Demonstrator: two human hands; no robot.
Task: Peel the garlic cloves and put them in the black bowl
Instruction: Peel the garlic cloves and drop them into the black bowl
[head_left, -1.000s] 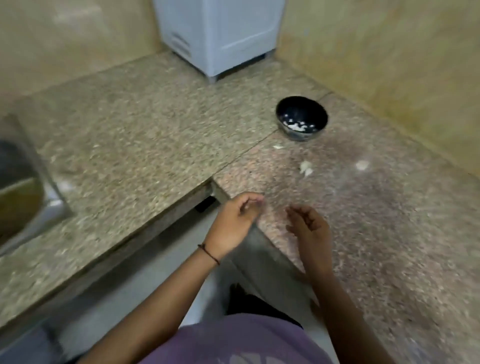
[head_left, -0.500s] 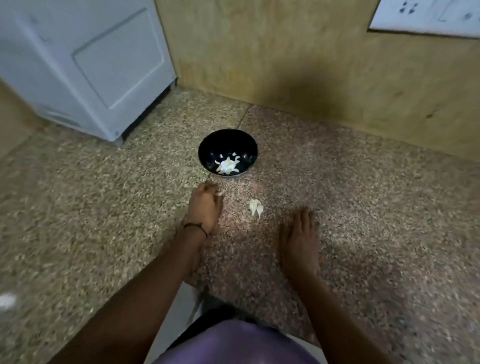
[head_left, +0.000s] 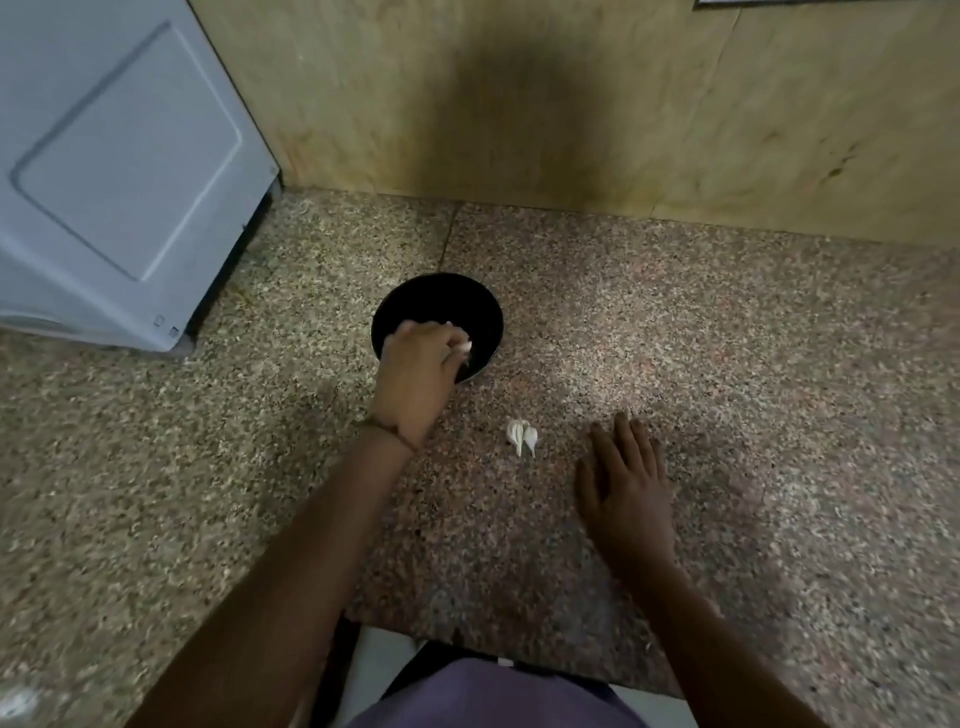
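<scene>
Reaching left hand (head_left: 415, 374) into black bowl (head_left: 441, 293) w/ fingers curled, white garlic piece (head_left: 465, 346) at fingertips; cannot tell if pinched. Resting right hand (head_left: 626, 493) flat on granite counter (head_left: 727, 353), fingers straight, holding nothing. Leaving garlic cloves (head_left: 522, 437) on counter btwn hands, near bowl.

I see the black bowl (head_left: 441, 299) upright on the speckled surface (head_left: 675, 338), round and dark inside; a pale clove (head_left: 466, 345) shows within it at the fingertips of my left hand (head_left: 415, 374), pinched or loose I cannot tell; two white garlic cloves (head_left: 522, 437) lie touching each other near the bowl, to its right and closer to me.
</scene>
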